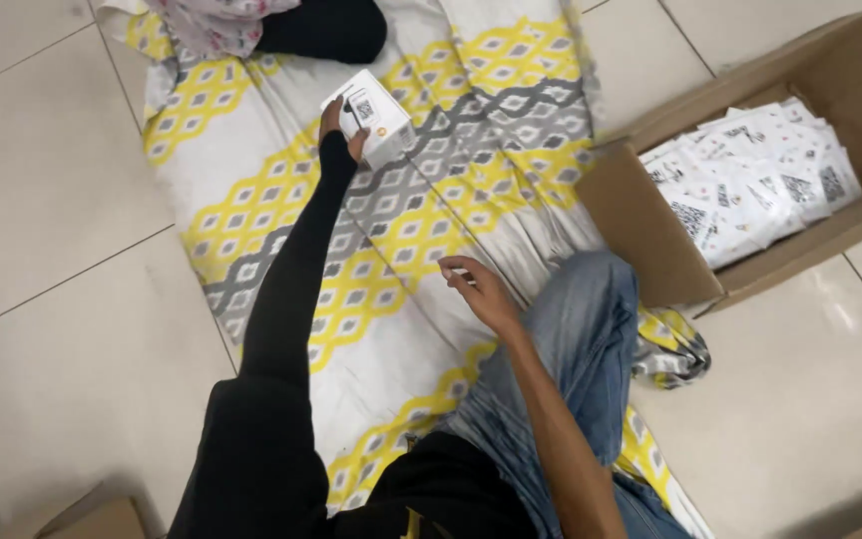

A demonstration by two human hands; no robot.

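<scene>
My left hand (336,128), in a long black sleeve, reaches far forward and grips a small white box (376,122) that rests on a white, yellow and grey patterned cloth (251,210). My right hand (476,287) hovers low over the cloth near my knee in blue jeans (576,329). Its fingers are curled and pinch what may be a small thin white item; I cannot make it out. An open cardboard box (650,240) at the right holds several flat white packets (760,175).
Another person's dark-clad leg and floral garment (281,22) sit at the top edge of the cloth. The cloth lies on pale floor tiles (52,200). A cardboard corner (92,519) shows at the bottom left.
</scene>
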